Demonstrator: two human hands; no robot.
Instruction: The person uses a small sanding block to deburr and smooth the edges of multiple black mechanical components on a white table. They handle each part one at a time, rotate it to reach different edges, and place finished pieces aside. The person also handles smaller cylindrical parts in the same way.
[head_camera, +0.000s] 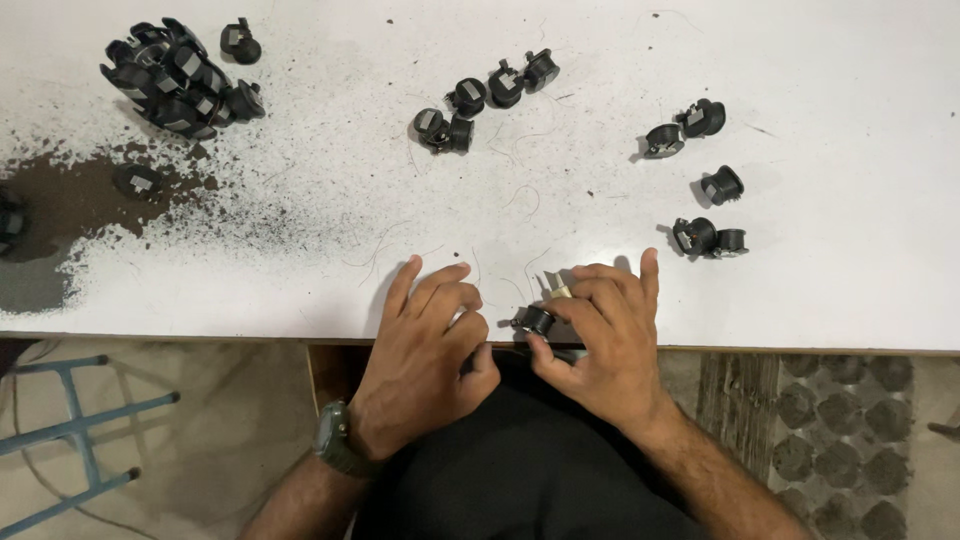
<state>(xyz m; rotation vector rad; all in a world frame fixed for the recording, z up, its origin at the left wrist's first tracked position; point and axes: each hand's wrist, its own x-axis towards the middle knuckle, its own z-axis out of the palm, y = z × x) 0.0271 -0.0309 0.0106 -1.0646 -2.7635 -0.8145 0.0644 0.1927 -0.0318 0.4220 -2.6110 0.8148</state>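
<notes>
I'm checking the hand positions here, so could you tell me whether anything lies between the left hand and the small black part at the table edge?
Nothing visible does: the left hand sits right beside the small black part, which the right hand pinches at the white table edge.

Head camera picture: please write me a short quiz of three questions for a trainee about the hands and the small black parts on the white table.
1. True or false: the right hand holds a small black part at the near table edge.
2. Where does the big pile of black parts lie? A) far left B) far right C) on the floor
3. Fill in: the left hand wears a ____ on its wrist.

Key: 1 true. 2 A. 3 watch. The white table also carries dark powder on its left side.
</notes>
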